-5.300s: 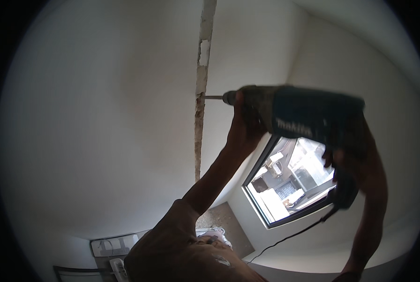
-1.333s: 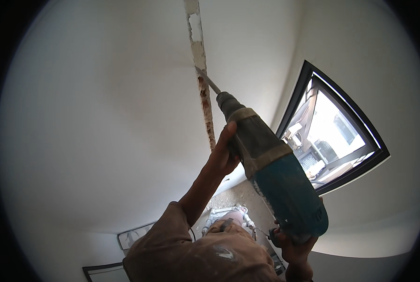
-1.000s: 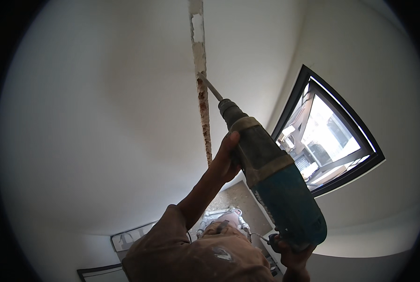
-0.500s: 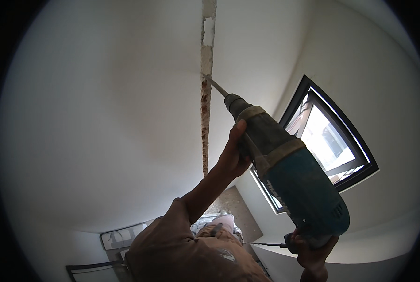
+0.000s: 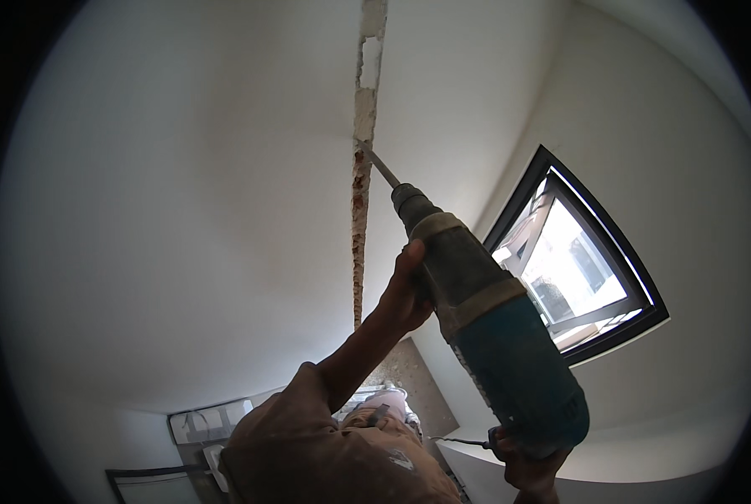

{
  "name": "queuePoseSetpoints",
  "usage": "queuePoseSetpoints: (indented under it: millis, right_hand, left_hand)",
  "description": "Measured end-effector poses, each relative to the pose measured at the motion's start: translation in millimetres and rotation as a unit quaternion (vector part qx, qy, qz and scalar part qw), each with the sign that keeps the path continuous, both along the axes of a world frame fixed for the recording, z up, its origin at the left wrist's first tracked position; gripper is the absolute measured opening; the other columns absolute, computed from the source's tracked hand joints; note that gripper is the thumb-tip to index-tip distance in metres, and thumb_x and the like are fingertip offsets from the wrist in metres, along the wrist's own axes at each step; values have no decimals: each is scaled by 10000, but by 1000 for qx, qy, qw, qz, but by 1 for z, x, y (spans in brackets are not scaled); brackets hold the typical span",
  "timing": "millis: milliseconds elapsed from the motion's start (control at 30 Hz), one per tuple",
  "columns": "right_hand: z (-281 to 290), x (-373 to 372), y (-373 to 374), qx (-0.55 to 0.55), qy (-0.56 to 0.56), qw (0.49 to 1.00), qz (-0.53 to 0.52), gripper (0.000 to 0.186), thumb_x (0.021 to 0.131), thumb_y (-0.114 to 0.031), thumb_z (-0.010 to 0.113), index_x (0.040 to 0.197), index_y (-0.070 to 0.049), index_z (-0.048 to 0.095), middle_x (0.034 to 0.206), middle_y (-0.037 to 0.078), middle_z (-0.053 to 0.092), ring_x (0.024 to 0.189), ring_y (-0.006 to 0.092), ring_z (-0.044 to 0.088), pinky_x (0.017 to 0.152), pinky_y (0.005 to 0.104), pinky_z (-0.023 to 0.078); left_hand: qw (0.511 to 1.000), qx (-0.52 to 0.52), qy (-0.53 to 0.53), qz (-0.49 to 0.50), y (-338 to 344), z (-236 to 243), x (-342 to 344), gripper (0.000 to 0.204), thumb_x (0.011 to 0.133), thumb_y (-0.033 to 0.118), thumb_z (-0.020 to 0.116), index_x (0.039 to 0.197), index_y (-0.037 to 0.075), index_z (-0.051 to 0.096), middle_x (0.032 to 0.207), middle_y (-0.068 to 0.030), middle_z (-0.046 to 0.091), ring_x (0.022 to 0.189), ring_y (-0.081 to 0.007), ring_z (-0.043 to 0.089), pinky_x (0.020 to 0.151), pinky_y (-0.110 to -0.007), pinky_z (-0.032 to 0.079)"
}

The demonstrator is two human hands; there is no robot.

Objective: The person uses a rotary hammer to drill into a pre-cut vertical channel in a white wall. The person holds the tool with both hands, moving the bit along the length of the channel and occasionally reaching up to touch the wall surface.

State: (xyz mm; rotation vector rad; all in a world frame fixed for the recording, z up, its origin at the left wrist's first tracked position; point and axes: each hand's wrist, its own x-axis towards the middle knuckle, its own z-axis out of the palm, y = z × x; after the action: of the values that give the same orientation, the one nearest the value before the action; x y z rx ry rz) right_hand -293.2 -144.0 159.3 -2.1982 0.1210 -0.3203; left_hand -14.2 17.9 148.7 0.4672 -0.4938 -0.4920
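Note:
Both my hands hold up a large teal and black rotary hammer point(image 5: 518, 361). Its chisel bit point(image 5: 382, 165) points up and to the left, with the tip at a narrow groove point(image 5: 358, 210) cut into the white wall. Below the tip the groove is rough and reddish brown; above it the strip is paler and smoother. My left hand point(image 5: 410, 290) is wrapped round the tool's front body, behind the collar. Down at the rear end, my right hand point(image 5: 533, 470) grips the handle, partly hidden by the housing.
To the right, a black-framed window point(image 5: 585, 260) stands in the adjoining wall. A dark power cord point(image 5: 463, 441) runs from the tool's rear handle. Low down lies a strip of brown floor point(image 5: 417, 378). A pale panel-like object point(image 5: 211, 422) is at the lower left.
In the picture, the rotary hammer and both hands have shifted left and slightly down, and the tool stands a little steeper. The groove and window have shifted too. The tip remains at the groove.

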Motion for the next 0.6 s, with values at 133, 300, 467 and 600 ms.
queuePoseSetpoints:
  millis: [133,300,467,600]
  right_hand:
    - [-12,4,2,4,-58,998,3,831,704,116,609,1362,-69,136,967,197,575,837,271,627,738,384,527]
    - [-24,10,12,213,-137,967,-25,811,700,71,642,1348,-80,179,914,182,589,779,258,635,690,382,538]
    - [-37,18,1,109,-136,985,-19,851,684,-37,703,1363,-40,191,1042,196,507,927,283,558,783,397,481]
    - [-37,14,7,220,-87,968,-80,988,619,-179,793,1379,65,209,1307,230,347,1224,348,408,1000,437,355]
  left_hand:
    - [1000,16,4,5,2,-4,-1,762,818,611,573,1285,34,402,1170,-110,560,1085,-180,578,827,-272,533]
    - [999,36,8,-11,0,-2,-4,780,808,590,605,1314,48,363,1226,-124,517,1155,-221,530,969,-360,463]
    - [999,43,6,-8,2,-6,-1,790,806,581,613,1319,43,347,1237,-130,506,1173,-231,514,1010,-381,434]
    - [998,60,-7,8,0,-4,-3,797,800,591,613,1313,39,353,1235,-125,507,1165,-228,519,1007,-383,435]
